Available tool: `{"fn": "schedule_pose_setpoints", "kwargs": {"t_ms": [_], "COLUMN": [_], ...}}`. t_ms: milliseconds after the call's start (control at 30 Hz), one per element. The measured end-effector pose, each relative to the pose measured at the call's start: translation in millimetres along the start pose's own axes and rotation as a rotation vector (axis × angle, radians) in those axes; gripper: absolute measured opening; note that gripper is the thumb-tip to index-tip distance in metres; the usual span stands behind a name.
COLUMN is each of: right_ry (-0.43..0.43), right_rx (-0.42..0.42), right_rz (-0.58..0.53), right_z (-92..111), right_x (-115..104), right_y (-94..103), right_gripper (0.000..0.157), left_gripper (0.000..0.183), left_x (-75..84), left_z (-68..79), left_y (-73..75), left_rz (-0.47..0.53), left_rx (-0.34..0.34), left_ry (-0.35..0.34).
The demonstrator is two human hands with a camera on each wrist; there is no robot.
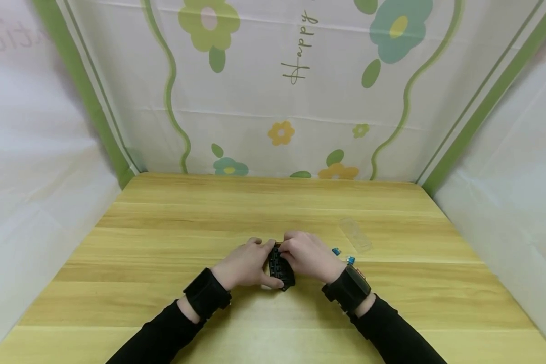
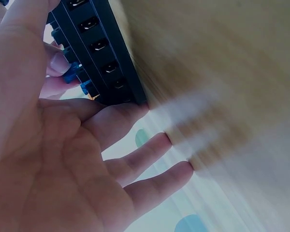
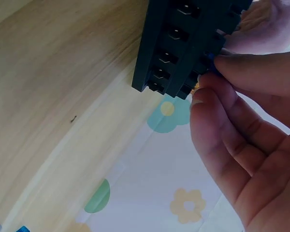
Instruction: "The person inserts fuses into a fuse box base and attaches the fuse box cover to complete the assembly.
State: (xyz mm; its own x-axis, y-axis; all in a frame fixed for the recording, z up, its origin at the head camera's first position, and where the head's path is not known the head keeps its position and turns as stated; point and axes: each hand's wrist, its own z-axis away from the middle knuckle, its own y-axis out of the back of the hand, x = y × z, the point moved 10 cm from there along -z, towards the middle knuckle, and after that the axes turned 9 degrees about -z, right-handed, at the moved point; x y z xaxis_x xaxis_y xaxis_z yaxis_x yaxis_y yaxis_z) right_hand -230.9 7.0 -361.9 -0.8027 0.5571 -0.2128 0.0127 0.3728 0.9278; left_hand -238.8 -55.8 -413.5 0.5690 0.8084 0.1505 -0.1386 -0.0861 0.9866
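A black fuse block (image 1: 280, 268) with a row of slotted terminals stands on the table in front of me. My left hand (image 1: 243, 265) holds it between thumb and index finger at its two ends, the other fingers stretched out in the left wrist view. My right hand (image 1: 314, 258) pinches a small blue blade fuse (image 3: 211, 63) against the block's top side, mostly covered by the thumb and fingertips. In the left wrist view a second blue fuse (image 2: 85, 87) sits in the block near its far end, with a bit of orange beside it.
Two loose blue blade fuses, one (image 1: 336, 251) and another (image 1: 351, 260), lie on the wooden table (image 1: 200, 217) just right of my right hand. Behind them is a clear plastic cover (image 1: 356, 235). Fabric walls (image 1: 255, 91) with printed flowers enclose the back and sides.
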Motion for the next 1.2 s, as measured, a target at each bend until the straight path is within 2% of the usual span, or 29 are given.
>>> {"fn": "schedule_pose_setpoints", "kwargs": {"t_ms": [100, 233, 400, 500, 600, 767, 1033, 1200], "right_ry": [0.001, -0.003, -0.017, -0.040, -0.059, -0.057, -0.056, -0.052], "right_rx": [0.014, 0.016, -0.008, -0.018, -0.022, -0.022, -0.018, -0.007], "right_rz": [0.023, 0.041, 0.013, -0.026, -0.051, -0.049, -0.049, -0.040], "right_z": [0.7, 0.7, -0.4, -0.3, 0.0, -0.7, -1.8, -0.9], "right_x": [-1.0, -1.7, -0.7, 1.8, 4.1, 4.0, 4.0, 4.7], "right_y": [0.4, -0.9, -3.7, -3.8, -3.3, -2.1, -1.4, -1.0], "right_gripper": [0.009, 0.011, 0.011, 0.011, 0.010, 0.011, 0.013, 0.013], "left_gripper": [0.102, 0.098, 0.076, 0.067, 0.071, 0.076, 0.068, 0.070], "left_x": [-0.2, -3.5, -9.2, -12.0, -14.7, -16.9, -14.5, -13.0], "left_z": [-0.1, -0.3, -4.9, -7.3, -8.2, -7.6, -9.6, -10.5], "left_y": [-0.6, 1.8, 10.6, 12.6, 12.1, 13.8, 18.1, 17.7], "left_rz": [0.026, 0.117, 0.292, 0.359, 0.408, 0.452, 0.468, 0.450], "left_rx": [-0.018, -0.035, 0.034, 0.055, 0.050, 0.049, 0.067, 0.064], "left_ry": [-0.025, -0.089, -0.156, -0.149, -0.121, -0.088, -0.112, -0.114]}}
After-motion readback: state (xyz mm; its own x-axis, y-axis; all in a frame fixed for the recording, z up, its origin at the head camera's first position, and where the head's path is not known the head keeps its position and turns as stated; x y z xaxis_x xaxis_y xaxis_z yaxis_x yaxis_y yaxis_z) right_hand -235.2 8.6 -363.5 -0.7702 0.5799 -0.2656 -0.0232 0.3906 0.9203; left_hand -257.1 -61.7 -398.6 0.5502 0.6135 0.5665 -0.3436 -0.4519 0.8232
